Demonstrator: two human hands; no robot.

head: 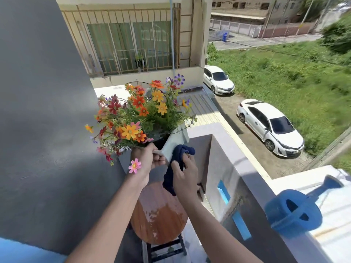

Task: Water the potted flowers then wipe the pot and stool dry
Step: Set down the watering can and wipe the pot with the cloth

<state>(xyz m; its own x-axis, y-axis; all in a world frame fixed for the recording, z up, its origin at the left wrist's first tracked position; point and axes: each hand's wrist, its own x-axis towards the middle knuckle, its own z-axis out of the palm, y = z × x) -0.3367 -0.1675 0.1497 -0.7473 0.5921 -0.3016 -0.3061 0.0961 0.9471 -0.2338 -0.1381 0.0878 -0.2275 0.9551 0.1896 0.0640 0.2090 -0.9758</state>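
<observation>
A pale grey square pot (175, 141) full of orange, red, pink and purple flowers (138, 112) is lifted above the round wooden stool (159, 217). My left hand (147, 159) grips the pot's near lower corner and holds it up, tilted. My right hand (185, 172) holds a dark blue cloth (179, 162) pressed against the pot's near side wall. Worn pale patches mark the stool's seat. A blue watering can (295, 211) sits on the balcony ledge at the right.
A dark grey wall (43, 120) stands close on the left. The grey balcony parapet (237, 168) runs along the right, with slots in it. Far below lie a driveway with two white cars (269, 126), grass, and a neighbouring building behind.
</observation>
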